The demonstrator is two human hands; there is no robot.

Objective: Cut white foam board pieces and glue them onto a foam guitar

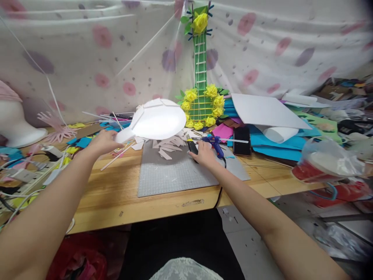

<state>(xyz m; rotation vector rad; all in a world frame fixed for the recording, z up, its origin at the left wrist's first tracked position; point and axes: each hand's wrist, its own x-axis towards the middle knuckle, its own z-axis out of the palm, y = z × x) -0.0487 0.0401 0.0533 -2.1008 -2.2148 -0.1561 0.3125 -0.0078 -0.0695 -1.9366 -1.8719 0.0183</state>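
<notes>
My left hand grips the handle end of a white paddle-shaped board, tilted above the table with pale strips along its upper edge. Black with a yellow end, a utility knife lies under my right hand, whose thumb and fingers close on it at the cutting mat. Just beyond those fingers rests a blue glue gun with a white glue stick poking out. White board scraps are heaped on the grey cutting mat, partly hidden by the paddle-shaped board.
A green paper guitar with yellow roses stands against the curtain. Blue sheets, a white board and a phone lie to the right, near a bagged red bucket. Power strips and a white mannequin head are left.
</notes>
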